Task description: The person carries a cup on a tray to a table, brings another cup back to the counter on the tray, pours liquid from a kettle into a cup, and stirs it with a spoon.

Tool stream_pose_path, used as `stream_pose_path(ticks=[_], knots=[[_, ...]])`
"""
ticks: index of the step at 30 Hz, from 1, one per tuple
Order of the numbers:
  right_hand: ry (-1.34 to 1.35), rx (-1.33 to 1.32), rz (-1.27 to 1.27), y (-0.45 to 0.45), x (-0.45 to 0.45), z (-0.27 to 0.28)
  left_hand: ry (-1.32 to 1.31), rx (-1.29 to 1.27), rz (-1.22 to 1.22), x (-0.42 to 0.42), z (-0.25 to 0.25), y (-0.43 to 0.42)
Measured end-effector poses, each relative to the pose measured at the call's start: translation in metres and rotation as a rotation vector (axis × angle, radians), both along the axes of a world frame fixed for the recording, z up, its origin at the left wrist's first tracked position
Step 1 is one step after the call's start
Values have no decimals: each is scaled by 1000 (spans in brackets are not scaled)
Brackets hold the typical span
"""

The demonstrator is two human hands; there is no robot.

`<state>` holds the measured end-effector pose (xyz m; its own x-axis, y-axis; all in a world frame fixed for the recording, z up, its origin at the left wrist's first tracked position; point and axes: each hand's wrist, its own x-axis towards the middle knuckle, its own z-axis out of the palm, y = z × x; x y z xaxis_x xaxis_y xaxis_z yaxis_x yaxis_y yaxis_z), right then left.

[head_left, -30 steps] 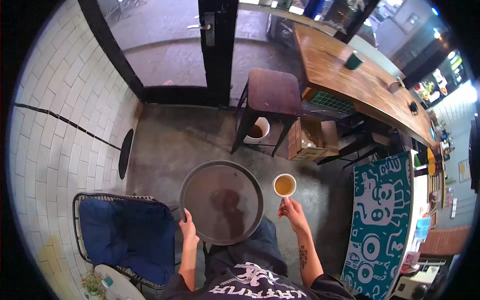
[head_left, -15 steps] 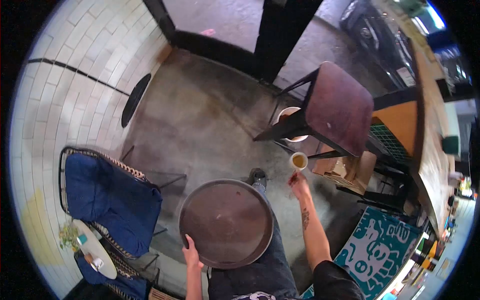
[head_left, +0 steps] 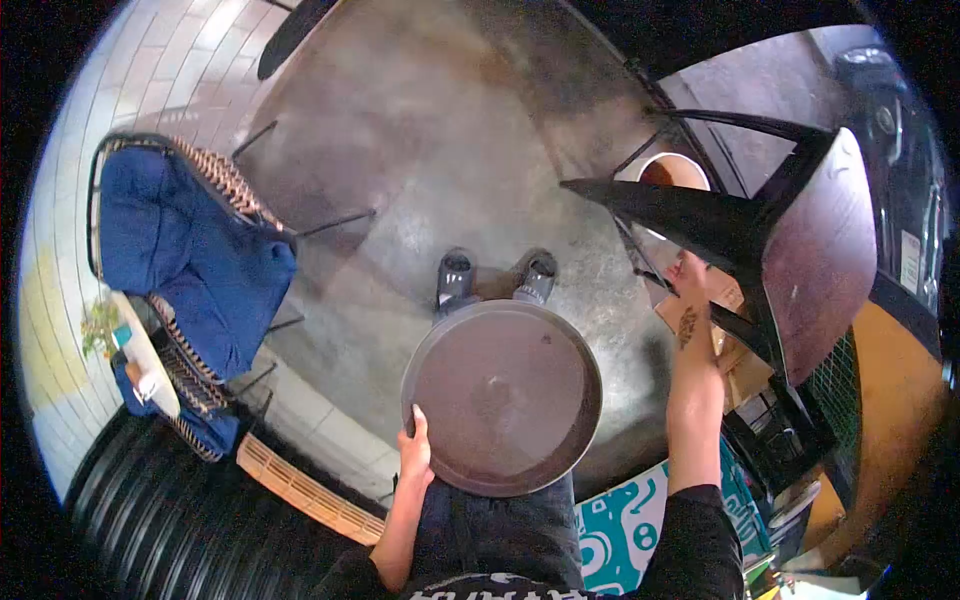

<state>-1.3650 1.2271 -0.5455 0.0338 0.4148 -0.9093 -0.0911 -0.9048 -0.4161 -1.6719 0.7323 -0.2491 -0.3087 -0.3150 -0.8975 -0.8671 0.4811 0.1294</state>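
Note:
A round brown tray [head_left: 497, 392] with a raised rim lies level in front of my body, above my legs. My left hand [head_left: 416, 447] grips its left edge, thumb on top. My right arm stretches forward and right, under a dark stool [head_left: 820, 250] with a brown seat. My right hand [head_left: 688, 272] is just on the near side of a white bucket [head_left: 685, 168] with something reddish brown inside. The fingers look curled but are partly hidden by a stool leg. The cup seen there earlier cannot be made out.
A cardboard box [head_left: 745, 365] lies beneath the stool, near my right forearm. At left stand a navy-cushioned chair [head_left: 190, 250] and a small table [head_left: 150, 360] with a plant. A teal-and-white patterned panel [head_left: 620, 530] is at lower right. My shoes [head_left: 455, 272] rest on the concrete floor.
My right hand has moved forward and right, from beside the stool to under it by the bucket. The cup with yellowish liquid has gone from sight. My left hand keeps the tray; the view tilts down.

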Motion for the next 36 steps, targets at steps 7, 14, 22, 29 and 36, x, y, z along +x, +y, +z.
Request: stream_pose_path(ticks=[7,14,22,29,36], knots=[[14,219,42,32,10,-2,22,-14,-11,11,-2,-7],[3,317,14,35,17,19,99,35,-23,6,8,18],[-12,442,18,23,46,14,65,8,-95,1,10,13],[408,432,-156,-34,20,21,20,68,-125,-6,-9,-15],[240,380,-163,-178,-27,136,-42,298,-167,-42,-15,-4]])
